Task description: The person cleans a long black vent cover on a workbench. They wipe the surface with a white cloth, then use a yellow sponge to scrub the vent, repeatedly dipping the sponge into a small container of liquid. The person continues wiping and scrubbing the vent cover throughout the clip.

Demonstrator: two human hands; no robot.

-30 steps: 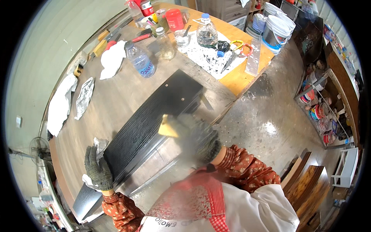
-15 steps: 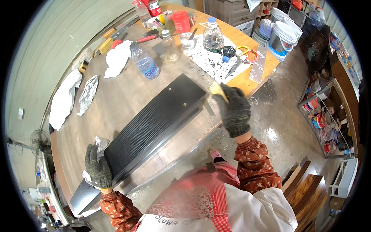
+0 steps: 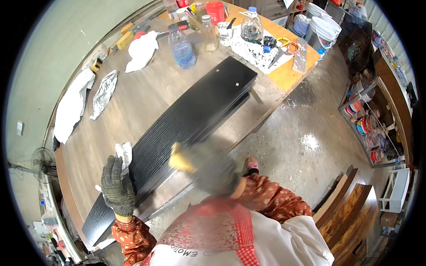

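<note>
A long black board (image 3: 195,99) with a ridged grain and two small round marks near its far end lies slantwise on the table. My left hand (image 3: 117,188), in a dark knit glove, rests at the board's near left edge. Crumpled white cloth (image 3: 125,155) sticks out on both sides of its fingers. Low over the board's right edge, my gloved right hand (image 3: 215,170) is smeared by motion. It grips a yellow sponge-like block (image 3: 179,159); whether the block touches the board I cannot tell.
Beyond the board stand a water bottle (image 3: 182,51), a glass jar (image 3: 208,34) and a plastic jug (image 3: 251,27). Scissors (image 3: 288,45) lie by paint-spotted white paper. White rags (image 3: 74,106) are at the left. Dark planks (image 3: 346,213) lie at the lower right.
My right hand has swept from beyond the board's far right end back toward me with the yellow block. My left hand stays by the board's near end. The whole view has shifted slightly.
</note>
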